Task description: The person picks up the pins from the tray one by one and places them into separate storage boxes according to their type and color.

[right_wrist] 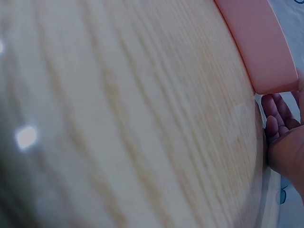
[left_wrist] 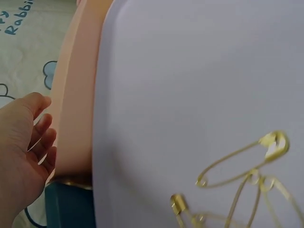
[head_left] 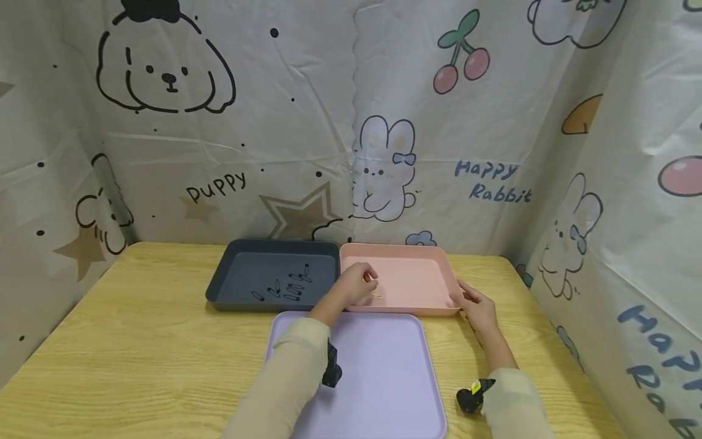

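My left hand (head_left: pixel 358 284) is above the left front part of the pink tray (head_left: pixel 414 277), fingers loosely bent. A small gold safety pin (head_left: pixel 377 296) is just below those fingers. No object shows in the left hand (left_wrist: pixel 21 154) in the left wrist view. Several gold safety pins (left_wrist: pixel 279 145) lie on the purple tray in that view; the left arm hides them in the head view. My right hand (head_left: pixel 481 310) grips the pink tray's right front corner, thumb at the rim and other fingers against the outside (right_wrist: pixel 285 137).
A dark grey tray (head_left: pixel 241 271) with several black safety pins (head_left: pixel 294 291) adjoins the pink tray on the left. The purple tray (head_left: pixel 384 378) lies in front of both. All rest on a wooden table (head_left: pixel 153 341) before a printed cloth backdrop (head_left: pixel 307 134).
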Motion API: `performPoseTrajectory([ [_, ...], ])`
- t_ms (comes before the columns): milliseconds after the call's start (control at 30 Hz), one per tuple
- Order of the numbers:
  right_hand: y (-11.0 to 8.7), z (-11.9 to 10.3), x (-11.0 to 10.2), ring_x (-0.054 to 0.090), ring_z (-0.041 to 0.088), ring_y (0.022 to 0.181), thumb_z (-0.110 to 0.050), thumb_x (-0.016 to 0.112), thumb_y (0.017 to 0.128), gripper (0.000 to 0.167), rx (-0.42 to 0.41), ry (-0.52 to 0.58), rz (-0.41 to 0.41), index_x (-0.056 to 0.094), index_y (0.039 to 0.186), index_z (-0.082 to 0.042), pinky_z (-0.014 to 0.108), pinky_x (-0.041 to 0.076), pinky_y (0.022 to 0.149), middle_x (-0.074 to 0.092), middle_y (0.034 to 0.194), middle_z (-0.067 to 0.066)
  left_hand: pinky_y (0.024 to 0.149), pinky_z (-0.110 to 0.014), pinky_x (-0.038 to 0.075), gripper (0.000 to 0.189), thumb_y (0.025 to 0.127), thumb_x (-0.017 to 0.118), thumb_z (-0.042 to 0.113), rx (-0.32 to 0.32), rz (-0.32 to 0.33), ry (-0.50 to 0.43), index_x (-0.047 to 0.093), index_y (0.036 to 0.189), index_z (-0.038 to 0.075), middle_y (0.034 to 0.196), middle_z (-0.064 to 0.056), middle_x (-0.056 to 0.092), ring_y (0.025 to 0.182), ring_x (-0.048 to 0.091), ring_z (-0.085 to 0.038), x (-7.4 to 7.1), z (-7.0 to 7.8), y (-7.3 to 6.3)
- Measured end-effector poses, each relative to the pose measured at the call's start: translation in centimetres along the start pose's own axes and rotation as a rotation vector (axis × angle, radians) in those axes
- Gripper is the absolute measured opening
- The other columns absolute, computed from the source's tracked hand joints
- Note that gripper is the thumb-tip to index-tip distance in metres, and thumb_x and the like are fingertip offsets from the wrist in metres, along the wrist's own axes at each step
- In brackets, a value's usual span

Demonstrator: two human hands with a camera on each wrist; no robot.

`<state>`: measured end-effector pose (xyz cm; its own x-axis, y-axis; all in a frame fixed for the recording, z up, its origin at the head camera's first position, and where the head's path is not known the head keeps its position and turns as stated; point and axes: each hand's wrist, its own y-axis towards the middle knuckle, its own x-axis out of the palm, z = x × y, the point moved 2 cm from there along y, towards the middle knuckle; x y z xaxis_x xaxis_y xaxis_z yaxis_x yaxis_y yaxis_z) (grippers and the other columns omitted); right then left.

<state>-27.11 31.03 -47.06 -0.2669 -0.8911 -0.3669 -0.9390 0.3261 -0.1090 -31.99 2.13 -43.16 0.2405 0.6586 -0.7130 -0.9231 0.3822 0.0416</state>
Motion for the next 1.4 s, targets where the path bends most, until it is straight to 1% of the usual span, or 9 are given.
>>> performPoseTrajectory([
  [167, -0.1, -0.1, 0.1, 0.039, 0.009, 0.091, -0.035, 0.064, 0.087, 0.058, 0.012, -0.002, -0.002, 0.046, 0.138, -0.015, 0.015, 0.039, 0.066, 0.044, 0.102, -0.003, 0.069, -0.026, 0.042, 0.015, 0.088, 0.06, 0.017, 0.057, -0.002, 0.024, 0.062, 0.099, 0.007, 0.087, -0.006, 0.059, 0.077, 0.051, -0.015, -1.0, 0.0, -0.1],
  [300, 0.0, 0.0, 0.0, 0.039, 0.011, 0.096, -0.035, 0.063, 0.087, 0.058, 0.007, -0.01, -0.009, 0.045, 0.139, -0.015, 0.014, 0.039, 0.069, 0.046, 0.109, 0.001, 0.071, -0.026, 0.042, 0.015, 0.087, 0.062, 0.017, 0.084, -0.011, 0.045, 0.063, 0.098, 0.006, 0.087, -0.006, 0.059, 0.078, 0.052, -0.015, -1.7, 0.1, -0.4],
  [500, 0.1, 0.2, 0.0, 0.037, 0.016, 0.109, -0.036, 0.061, 0.088, 0.059, 0.003, -0.023, -0.018, 0.043, 0.14, -0.014, 0.011, 0.037, 0.072, 0.043, 0.126, 0.01, 0.071, -0.026, 0.043, 0.015, 0.086, 0.065, 0.016, 0.074, -0.033, 0.058, 0.063, 0.096, 0.006, 0.087, -0.005, 0.059, 0.078, 0.051, -0.015, -2.3, -0.1, -1.2],
  [633, 0.0, 0.2, 0.0, 0.035, 0.017, 0.113, -0.037, 0.06, 0.089, 0.059, 0.013, -0.028, -0.026, 0.042, 0.141, -0.015, 0.01, 0.036, 0.074, 0.041, 0.131, 0.011, 0.071, -0.027, 0.043, 0.015, 0.085, 0.066, 0.016, 0.075, -0.059, 0.07, 0.063, 0.096, 0.005, 0.088, -0.006, 0.059, 0.078, 0.051, -0.015, -2.7, -0.2, -1.9],
  [900, -0.1, -0.1, 0.2, 0.037, 0.014, 0.108, -0.036, 0.061, 0.088, 0.058, 0.003, -0.022, -0.006, 0.044, 0.14, -0.014, 0.01, 0.037, 0.072, 0.044, 0.127, 0.01, 0.069, -0.027, 0.042, 0.014, 0.085, 0.066, 0.018, 0.07, -0.105, 0.099, 0.062, 0.095, 0.009, 0.092, -0.005, 0.059, 0.078, 0.051, -0.014, -3.6, -0.7, -3.9],
  [1067, 0.0, 0.0, 0.1, 0.038, 0.011, 0.102, -0.033, 0.063, 0.087, 0.059, 0.005, -0.002, -0.003, 0.045, 0.139, -0.013, 0.011, 0.038, 0.071, 0.045, 0.118, 0.004, 0.065, -0.025, 0.042, 0.014, 0.084, 0.067, 0.018, 0.051, -0.126, 0.089, 0.063, 0.093, 0.008, 0.084, -0.003, 0.057, 0.074, 0.049, -0.013, -4.2, -1.1, -5.1],
  [1167, 0.2, 0.3, 0.0, 0.037, 0.012, 0.104, -0.035, 0.063, 0.087, 0.06, 0.013, -0.003, -0.01, 0.043, 0.14, -0.013, 0.011, 0.038, 0.072, 0.044, 0.12, 0.005, 0.063, -0.024, 0.04, 0.013, 0.084, 0.067, 0.018, 0.039, -0.129, 0.09, 0.063, 0.092, 0.008, 0.08, -0.001, 0.054, 0.072, 0.048, -0.012, -4.3, -1.3, -5.5],
  [1300, 0.4, 0.4, 0.0, 0.037, 0.011, 0.102, -0.035, 0.063, 0.087, 0.061, 0.016, 0.006, -0.014, 0.043, 0.14, -0.014, 0.012, 0.038, 0.071, 0.045, 0.117, 0.002, 0.063, -0.023, 0.04, 0.013, 0.083, 0.069, 0.018, 0.064, -0.118, 0.087, 0.063, 0.09, 0.008, 0.078, 0.001, 0.054, 0.071, 0.048, -0.011, -4.5, -1.7, -6.3],
  [1400, 0.4, 0.4, 0.0, 0.038, 0.009, 0.097, -0.034, 0.064, 0.086, 0.06, 0.01, 0.015, -0.009, 0.045, 0.139, -0.013, 0.012, 0.039, 0.07, 0.046, 0.107, -0.004, 0.063, -0.022, 0.04, 0.011, 0.083, 0.068, 0.018, 0.094, -0.125, 0.096, 0.063, 0.087, 0.01, 0.078, 0.002, 0.055, 0.071, 0.048, -0.011, -4.7, -2.0, -7.1],
])
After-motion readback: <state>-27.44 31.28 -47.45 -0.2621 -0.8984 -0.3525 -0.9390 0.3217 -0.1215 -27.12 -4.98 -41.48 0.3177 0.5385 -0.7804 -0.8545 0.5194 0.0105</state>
